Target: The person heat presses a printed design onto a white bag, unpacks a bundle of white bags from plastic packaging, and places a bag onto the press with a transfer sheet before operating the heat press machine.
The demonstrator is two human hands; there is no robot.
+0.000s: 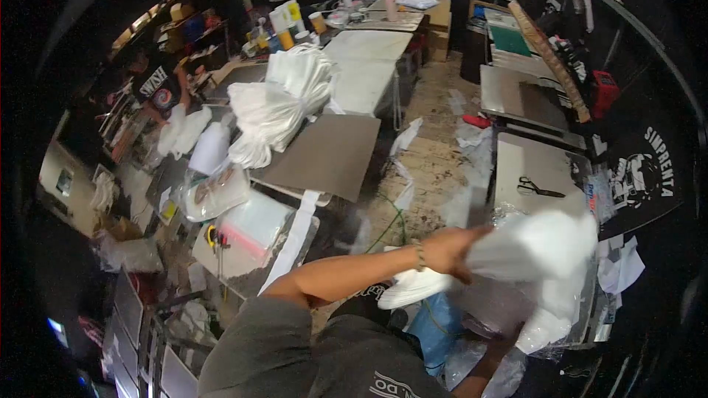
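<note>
My left hand (450,250) reaches across to the right, its fingers closed on a white cloth bundle (546,247), which is smeared by motion. The bundle is over the near end of the right-hand table. Low in the view, my right hand (509,340) is beside a dark flat piece (490,306) and the lower white cloth; its fingers are blurred and partly hidden. Under my left forearm lies a folded white stack (414,287), next to a blue bag (435,328). Clear plastic (490,368) spreads around my right forearm.
Black scissors (540,189) lie on the right-hand table (516,162). Across the aisle, a large white cloth pile (284,107) rests by a grey board (324,155). Paper scraps (405,136) litter the floor. Another person (158,88) is at the far left.
</note>
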